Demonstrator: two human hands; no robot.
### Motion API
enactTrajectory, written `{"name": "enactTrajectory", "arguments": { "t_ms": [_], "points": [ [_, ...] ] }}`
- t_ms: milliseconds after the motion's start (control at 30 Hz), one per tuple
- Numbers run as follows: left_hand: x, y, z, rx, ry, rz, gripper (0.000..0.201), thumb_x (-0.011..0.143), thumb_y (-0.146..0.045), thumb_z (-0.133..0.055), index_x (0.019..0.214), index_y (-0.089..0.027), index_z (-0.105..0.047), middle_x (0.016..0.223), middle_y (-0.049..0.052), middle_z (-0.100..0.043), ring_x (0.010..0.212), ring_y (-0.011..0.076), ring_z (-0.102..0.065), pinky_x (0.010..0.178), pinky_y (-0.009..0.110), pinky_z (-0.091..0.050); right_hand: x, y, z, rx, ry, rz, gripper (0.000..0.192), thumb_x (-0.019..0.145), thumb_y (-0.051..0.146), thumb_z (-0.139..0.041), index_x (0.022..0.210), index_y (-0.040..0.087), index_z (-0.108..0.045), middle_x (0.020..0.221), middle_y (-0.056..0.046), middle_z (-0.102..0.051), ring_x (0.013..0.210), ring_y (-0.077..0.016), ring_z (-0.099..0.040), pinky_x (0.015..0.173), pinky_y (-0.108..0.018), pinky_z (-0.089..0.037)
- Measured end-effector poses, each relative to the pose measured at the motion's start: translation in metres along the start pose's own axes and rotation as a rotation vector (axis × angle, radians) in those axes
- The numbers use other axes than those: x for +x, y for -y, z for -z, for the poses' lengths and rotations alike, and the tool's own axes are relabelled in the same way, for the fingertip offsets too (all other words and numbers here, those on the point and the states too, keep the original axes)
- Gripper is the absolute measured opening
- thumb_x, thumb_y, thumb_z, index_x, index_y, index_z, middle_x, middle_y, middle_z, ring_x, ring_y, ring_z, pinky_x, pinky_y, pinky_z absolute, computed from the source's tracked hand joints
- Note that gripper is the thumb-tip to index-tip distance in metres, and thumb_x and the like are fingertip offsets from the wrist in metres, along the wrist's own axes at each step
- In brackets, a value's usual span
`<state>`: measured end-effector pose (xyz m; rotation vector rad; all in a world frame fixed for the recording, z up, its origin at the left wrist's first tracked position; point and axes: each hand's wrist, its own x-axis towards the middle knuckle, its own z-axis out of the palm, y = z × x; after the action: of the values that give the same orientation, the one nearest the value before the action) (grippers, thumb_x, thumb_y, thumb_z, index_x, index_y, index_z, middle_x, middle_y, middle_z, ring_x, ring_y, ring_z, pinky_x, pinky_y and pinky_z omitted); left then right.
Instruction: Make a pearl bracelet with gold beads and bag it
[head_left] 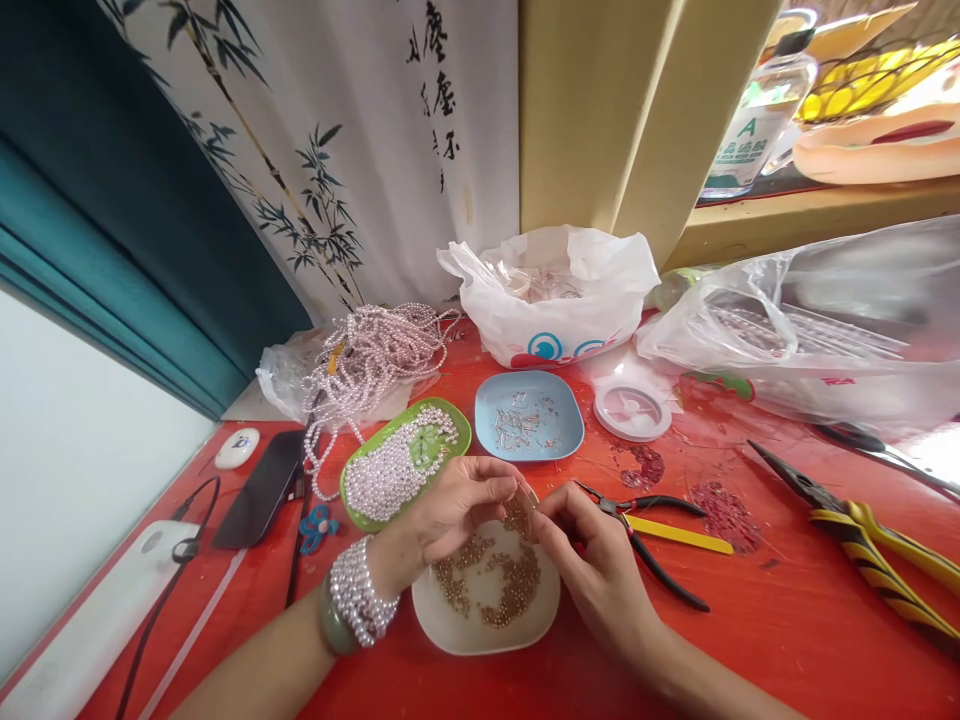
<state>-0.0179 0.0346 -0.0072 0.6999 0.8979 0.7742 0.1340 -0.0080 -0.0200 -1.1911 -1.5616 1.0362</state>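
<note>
**Fingertips meet over the dish of gold beads**

Left hand [450, 515] and right hand [592, 560] pinch together above the white dish [450, 625] of gold beads [517, 585]; what they pinch is too small to tell. Beyond lie black-handled pliers [649, 520], a green pearl tray [360, 505] and a blue dish [570, 425].

White dish [450, 625] of small gold beads [517, 585] on red table, flat, beneath fingertips pinched together

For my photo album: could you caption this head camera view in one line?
Left hand and right hand meet above a white dish of gold beads.
</note>
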Motion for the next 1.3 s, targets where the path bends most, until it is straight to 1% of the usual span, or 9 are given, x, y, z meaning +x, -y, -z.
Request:
{"name": "enactTrajectory", "arguments": {
  "t_ms": [267,400,500,600,700,800,900,1100,1300],
  "points": [
    [-0.002,-0.002,-0.003,0.05,-0.006,-0.011,0.015,0.058,-0.018,-0.075,0.069,-0.01,-0.067,0.069,0.003,-0.063,0.057,0.0056,-0.051,0.052,0.016,-0.039,0.001,0.002,0.0,0.019,-0.001,0.009,0.017,0.082,0.023,-0.042,0.065,0.019,-0.044,0.057,0.003,-0.046,0.049,-0.0105,-0.041,0.046,-0.02,-0.036],
    [-0.004,-0.011,-0.002,0.18,-0.007,-0.078,0.02,0.064,-0.025,-0.071,0.078,-0.012,-0.068,0.077,0.006,-0.066,0.061,0.0081,-0.054,0.053,0.018,-0.039,0.0,0.0,0.0,0.035,0.025,-0.005,0.018,0.085,0.027,-0.042,0.07,0.018,-0.047,0.061,0.002,-0.049,0.053,-0.0113,-0.043,0.049,-0.021,-0.037],
    [-0.006,-0.028,0.007,0.389,-0.087,-0.2,0.021,0.067,-0.028,-0.067,0.084,-0.015,-0.066,0.083,0.006,-0.066,0.068,0.011,-0.056,0.057,0.02,-0.042,-0.001,-0.002,0.0,0.036,0.04,-0.022,0.019,0.086,0.03,-0.041,0.072,0.018,-0.048,0.062,0.001,-0.05,0.055,-0.0122,-0.046,0.051,-0.022,-0.038],
    [-0.007,-0.049,0.024,0.72,-0.226,-0.318,0.018,0.068,-0.029,-0.065,0.08,-0.016,-0.066,0.086,0.005,-0.066,0.071,0.0134,-0.056,0.062,0.024,-0.043,-0.001,-0.002,0.0,0.031,0.053,-0.032,0.02,0.086,0.031,-0.04,0.073,0.018,-0.048,0.063,0.0,-0.051,0.057,-0.013,-0.048,0.053,-0.022,-0.039],
    [-0.007,-0.065,0.047,1.046,-0.348,-0.302,0.017,0.069,-0.03,-0.061,0.079,-0.018,-0.066,0.083,0.004,-0.067,0.069,0.0152,-0.057,0.064,0.028,-0.043,0.0,-0.003,-0.001,0.017,0.052,-0.03,0.02,0.086,0.032,-0.041,0.073,0.018,-0.048,0.063,0.0,-0.051,0.057,-0.0132,-0.048,0.053,-0.022,-0.039],
    [-0.007,-0.072,0.067,1.328,-0.437,-0.274,0.015,0.071,-0.028,-0.055,0.077,-0.02,-0.067,0.081,0.004,-0.067,0.07,0.0174,-0.057,0.064,0.03,-0.041,0.001,-0.005,-0.001,-0.004,0.044,-0.025,0.021,0.086,0.033,-0.041,0.073,0.019,-0.049,0.063,0.001,-0.051,0.056,-0.013,-0.048,0.052,-0.022,-0.039],
    [-0.009,-0.074,0.078,1.526,-0.468,-0.247,0.017,0.07,-0.026,-0.053,0.078,-0.021,-0.067,0.078,0.003,-0.067,0.068,0.0184,-0.057,0.062,0.029,-0.039,0.001,-0.007,-0.001,-0.023,0.053,-0.021,0.023,0.086,0.036,-0.041,0.073,0.019,-0.048,0.062,0.0,-0.05,0.056,-0.0134,-0.048,0.051,-0.023,-0.039],
    [-0.007,-0.069,0.074,1.544,-0.501,-0.302,0.017,0.072,-0.024,-0.051,0.08,-0.023,-0.067,0.086,0.002,-0.068,0.073,0.0188,-0.059,0.063,0.029,-0.041,0.001,-0.009,0.0,-0.049,0.073,-0.02,0.024,0.087,0.037,-0.041,0.073,0.019,-0.048,0.063,0.0,-0.051,0.058,-0.0138,-0.05,0.052,-0.023,-0.039],
    [0.01,-0.05,0.072,1.454,-0.479,-0.431,0.012,0.072,-0.025,-0.057,0.08,-0.023,-0.066,0.089,0.0,-0.068,0.081,0.0178,-0.06,0.077,0.03,-0.043,0.001,-0.007,0.0,-0.068,0.071,-0.018,0.024,0.087,0.037,-0.04,0.072,0.019,-0.048,0.063,0.0,-0.051,0.058,-0.0143,-0.05,0.052,-0.023,-0.04]
  ]
}}
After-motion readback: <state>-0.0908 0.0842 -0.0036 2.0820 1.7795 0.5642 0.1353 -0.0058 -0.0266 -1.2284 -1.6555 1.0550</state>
